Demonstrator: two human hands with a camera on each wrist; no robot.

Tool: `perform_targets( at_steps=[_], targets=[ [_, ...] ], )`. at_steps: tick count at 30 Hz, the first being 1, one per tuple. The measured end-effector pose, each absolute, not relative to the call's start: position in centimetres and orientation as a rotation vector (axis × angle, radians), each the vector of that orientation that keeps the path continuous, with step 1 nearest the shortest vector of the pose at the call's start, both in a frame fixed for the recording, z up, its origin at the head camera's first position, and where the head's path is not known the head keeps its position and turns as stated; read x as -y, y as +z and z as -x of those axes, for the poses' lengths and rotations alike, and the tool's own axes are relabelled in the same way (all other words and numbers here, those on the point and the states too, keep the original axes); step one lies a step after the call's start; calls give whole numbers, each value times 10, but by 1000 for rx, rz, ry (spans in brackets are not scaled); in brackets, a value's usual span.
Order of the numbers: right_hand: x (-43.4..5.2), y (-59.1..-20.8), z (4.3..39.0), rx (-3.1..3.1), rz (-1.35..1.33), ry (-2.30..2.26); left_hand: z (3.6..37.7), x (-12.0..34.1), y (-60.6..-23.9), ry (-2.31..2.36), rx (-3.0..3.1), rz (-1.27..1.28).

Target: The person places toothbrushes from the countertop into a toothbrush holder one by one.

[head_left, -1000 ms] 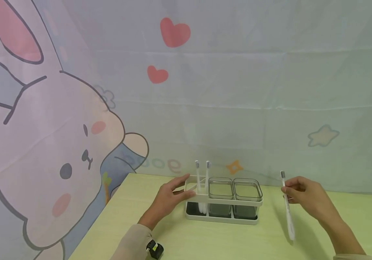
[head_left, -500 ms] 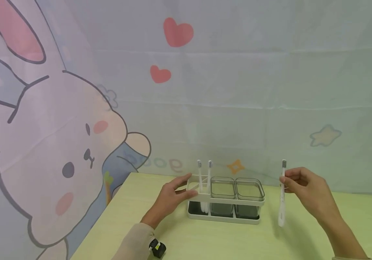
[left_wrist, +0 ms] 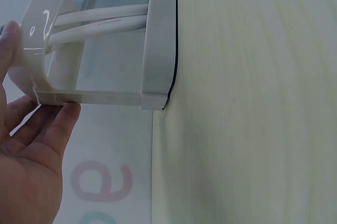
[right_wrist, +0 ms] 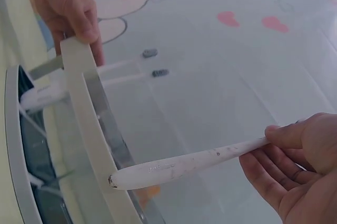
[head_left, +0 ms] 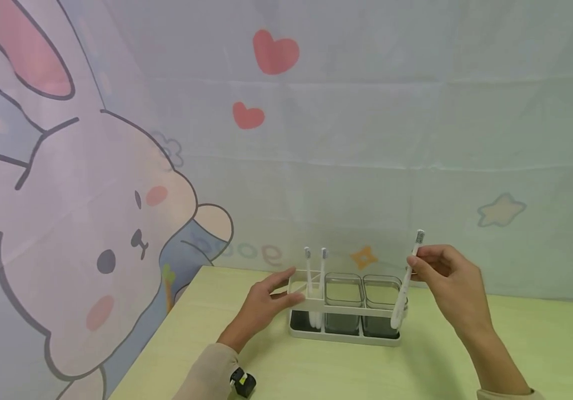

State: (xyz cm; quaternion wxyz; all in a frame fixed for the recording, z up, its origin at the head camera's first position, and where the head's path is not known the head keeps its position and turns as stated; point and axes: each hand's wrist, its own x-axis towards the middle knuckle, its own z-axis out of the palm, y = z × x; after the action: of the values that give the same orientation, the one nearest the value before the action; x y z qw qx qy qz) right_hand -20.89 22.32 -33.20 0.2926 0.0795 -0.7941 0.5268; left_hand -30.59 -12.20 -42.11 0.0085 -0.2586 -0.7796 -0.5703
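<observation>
My left hand (head_left: 260, 304) grips the left end of a white toothbrush holder (head_left: 311, 304), its thumb at the front and fingers round the side. Two white toothbrushes (head_left: 309, 275) stand in the holder's left section, heads up. Beside them sit two clear square cups (head_left: 343, 304) in the other sections. My right hand (head_left: 453, 289) pinches a third white toothbrush (head_left: 403, 294) near its dark-bristled head. That brush tilts, handle end down and to the left, and overlaps the holder's right end in the head view. In the right wrist view its speckled handle (right_wrist: 184, 168) points toward the holder rail.
The holder stands on a pale yellow-green table (head_left: 346, 372). Behind the table hangs a cloth (head_left: 366, 122) printed with a rabbit, hearts and stars. A small black device (head_left: 243, 382) is at the left sleeve.
My right hand has lifted its toothbrush and moved left toward the holder, and the brush has tilted the other way. The left hand keeps its grip on the holder.
</observation>
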Motion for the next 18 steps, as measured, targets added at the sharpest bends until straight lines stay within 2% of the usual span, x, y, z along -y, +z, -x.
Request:
perform_targets(
  at_steps=[18],
  targets=[
    [-168, -320, 217, 1938, -298, 1594, 302, 123, -420, -1774, 2426, 818]
  ],
)
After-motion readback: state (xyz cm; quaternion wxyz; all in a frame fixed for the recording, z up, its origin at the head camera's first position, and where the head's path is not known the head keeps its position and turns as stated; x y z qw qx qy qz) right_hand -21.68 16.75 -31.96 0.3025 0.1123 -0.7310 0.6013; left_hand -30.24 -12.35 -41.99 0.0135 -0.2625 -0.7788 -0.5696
